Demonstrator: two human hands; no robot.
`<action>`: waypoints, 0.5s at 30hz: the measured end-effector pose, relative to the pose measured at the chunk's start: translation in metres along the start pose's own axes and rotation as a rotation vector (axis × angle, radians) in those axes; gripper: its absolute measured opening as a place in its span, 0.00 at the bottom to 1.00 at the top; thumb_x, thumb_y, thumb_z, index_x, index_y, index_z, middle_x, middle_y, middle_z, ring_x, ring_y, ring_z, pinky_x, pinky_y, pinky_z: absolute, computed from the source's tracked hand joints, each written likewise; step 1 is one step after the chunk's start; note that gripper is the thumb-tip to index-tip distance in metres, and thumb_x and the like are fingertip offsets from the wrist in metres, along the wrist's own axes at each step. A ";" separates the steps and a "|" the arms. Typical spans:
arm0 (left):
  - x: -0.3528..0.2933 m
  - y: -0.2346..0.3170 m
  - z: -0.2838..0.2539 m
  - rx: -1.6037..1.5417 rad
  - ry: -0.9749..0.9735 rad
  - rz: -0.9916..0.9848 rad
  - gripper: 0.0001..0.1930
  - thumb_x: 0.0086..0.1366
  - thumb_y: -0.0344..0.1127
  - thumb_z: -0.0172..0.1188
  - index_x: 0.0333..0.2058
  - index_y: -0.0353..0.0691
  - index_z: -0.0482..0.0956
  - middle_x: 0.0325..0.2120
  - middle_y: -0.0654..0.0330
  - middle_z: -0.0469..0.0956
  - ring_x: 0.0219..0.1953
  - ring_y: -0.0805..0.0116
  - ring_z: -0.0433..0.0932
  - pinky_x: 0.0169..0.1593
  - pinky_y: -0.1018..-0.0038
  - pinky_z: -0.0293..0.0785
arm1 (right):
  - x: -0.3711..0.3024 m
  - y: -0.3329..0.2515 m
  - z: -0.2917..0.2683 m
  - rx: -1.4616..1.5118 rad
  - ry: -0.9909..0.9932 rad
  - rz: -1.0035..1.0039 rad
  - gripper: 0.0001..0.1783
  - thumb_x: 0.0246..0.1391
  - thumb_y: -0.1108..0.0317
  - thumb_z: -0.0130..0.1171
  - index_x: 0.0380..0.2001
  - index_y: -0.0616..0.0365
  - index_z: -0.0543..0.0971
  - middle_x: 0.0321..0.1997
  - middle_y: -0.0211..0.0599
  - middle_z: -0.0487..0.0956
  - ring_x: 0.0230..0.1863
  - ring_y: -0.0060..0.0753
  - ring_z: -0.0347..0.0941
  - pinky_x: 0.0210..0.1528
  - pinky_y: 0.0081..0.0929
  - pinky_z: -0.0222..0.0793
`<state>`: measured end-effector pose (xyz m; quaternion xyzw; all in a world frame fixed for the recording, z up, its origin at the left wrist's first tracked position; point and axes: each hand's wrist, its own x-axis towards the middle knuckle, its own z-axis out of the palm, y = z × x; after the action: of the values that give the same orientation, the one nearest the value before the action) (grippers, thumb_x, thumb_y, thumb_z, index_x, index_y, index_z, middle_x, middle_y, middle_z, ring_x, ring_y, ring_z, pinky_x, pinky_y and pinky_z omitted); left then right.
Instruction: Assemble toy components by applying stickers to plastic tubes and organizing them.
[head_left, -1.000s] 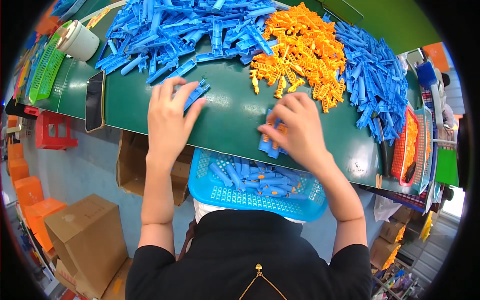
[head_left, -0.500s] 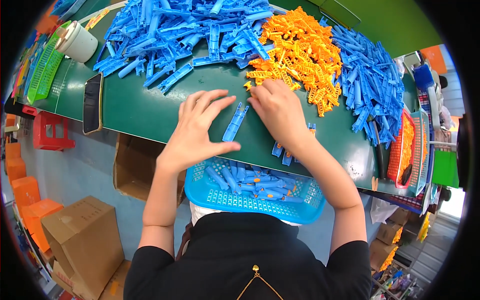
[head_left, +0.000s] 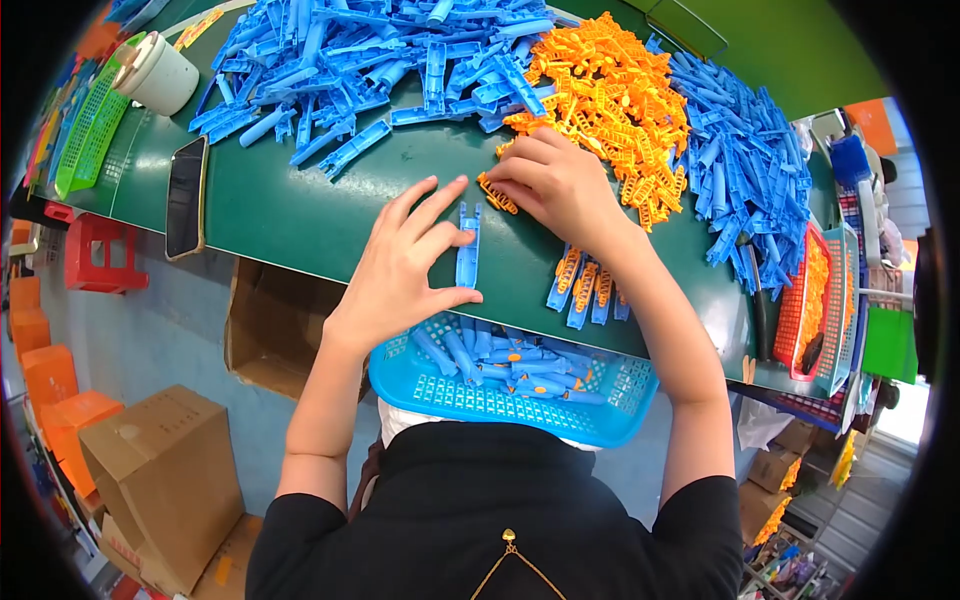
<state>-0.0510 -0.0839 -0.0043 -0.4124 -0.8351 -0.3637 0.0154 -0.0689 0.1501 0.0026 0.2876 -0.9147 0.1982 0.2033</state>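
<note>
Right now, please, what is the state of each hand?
Left hand: open, fingers spread, steadying a blue plastic piece on the green table.
Right hand: closed, pinching a small orange part.

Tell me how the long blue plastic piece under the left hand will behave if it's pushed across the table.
The blue piece looks like stiff moulded plastic, so it should slide whole, not bend. It lies flat on the smooth green table, so it probably won't roll. It is thin and likely light; the left hand steadies it.
</note>
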 end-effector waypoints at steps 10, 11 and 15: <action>0.000 0.002 0.003 -0.012 0.080 -0.123 0.44 0.35 0.38 0.78 0.55 0.39 0.68 0.51 0.55 0.73 0.59 0.52 0.66 0.61 0.59 0.63 | 0.009 -0.013 0.000 0.061 -0.095 -0.123 0.05 0.45 0.68 0.66 0.27 0.52 0.79 0.29 0.29 0.74 0.33 0.35 0.71 0.33 0.33 0.69; 0.001 0.002 0.003 -0.010 0.086 -0.128 0.46 0.35 0.38 0.78 0.57 0.39 0.68 0.50 0.55 0.73 0.58 0.53 0.66 0.61 0.59 0.63 | 0.008 -0.014 0.000 0.071 -0.098 -0.133 0.05 0.46 0.68 0.66 0.26 0.53 0.79 0.29 0.29 0.74 0.33 0.36 0.71 0.33 0.33 0.69; 0.001 0.001 0.003 0.002 0.061 -0.135 0.50 0.33 0.40 0.79 0.59 0.40 0.67 0.54 0.53 0.70 0.59 0.53 0.66 0.62 0.60 0.62 | 0.002 -0.017 0.006 0.114 -0.102 -0.084 0.05 0.46 0.69 0.65 0.27 0.55 0.78 0.29 0.31 0.75 0.34 0.38 0.71 0.34 0.34 0.68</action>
<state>-0.0504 -0.0811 -0.0055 -0.3437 -0.8607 -0.3753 0.0166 -0.0621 0.1334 0.0029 0.3464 -0.8983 0.2262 0.1478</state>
